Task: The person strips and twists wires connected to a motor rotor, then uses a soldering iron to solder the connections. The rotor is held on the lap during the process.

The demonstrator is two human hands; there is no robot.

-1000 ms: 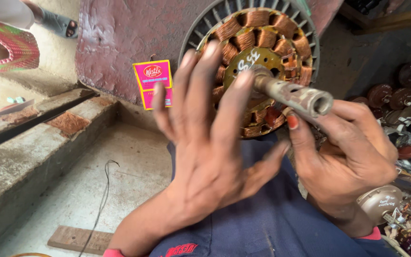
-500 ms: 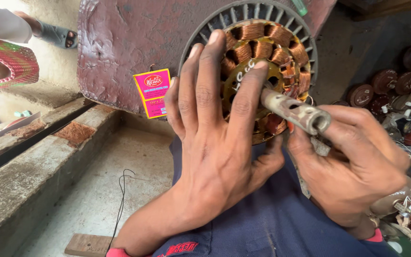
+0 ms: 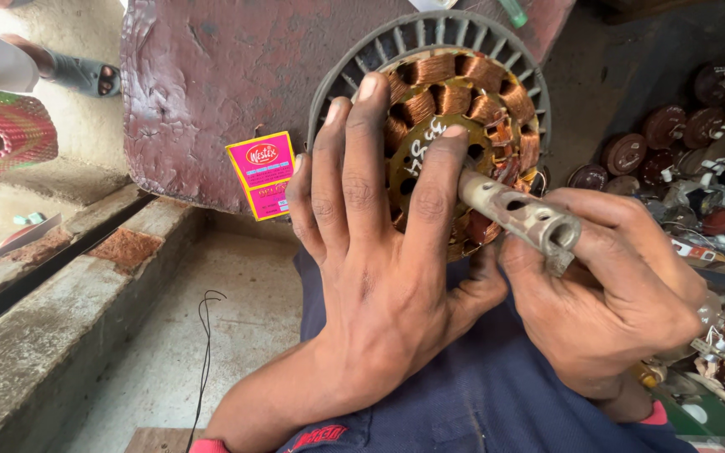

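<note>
A round fan motor stator (image 3: 463, 92), ringed with copper wire coils and a grey slotted rim, is propped upright on the person's lap, which is covered in dark blue cloth (image 3: 480, 403). The left hand (image 3: 379, 277) is laid flat and open against the face of the stator, its fingers (image 3: 362, 159) spread across the copper coils and the brass-coloured centre plate, the thumb stretched out to the right beneath the shaft. The stator's metal shaft (image 3: 518, 214), a pale tube with holes in its side, is pointed out toward the camera and to the right. The right hand (image 3: 606, 302) is closed around the lower part of this shaft, which is gripped between the thumb and curled fingers, so that only the open end of the tube is left showing above the knuckles.

Behind the stator a dark red, roughly painted panel (image 3: 211, 84) is seen, and a small pink and yellow packet (image 3: 263, 174) is leaned against its lower edge. At the left a concrete step (image 3: 60, 319) is bordered by the bare floor, on which a thin black wire (image 3: 206, 352) is trailed. At the right edge of the view a heap of other wound motor parts (image 3: 681, 143) is piled. In the upper left corner another person's sandalled foot (image 3: 77, 74) is visible, well apart from the hands.
</note>
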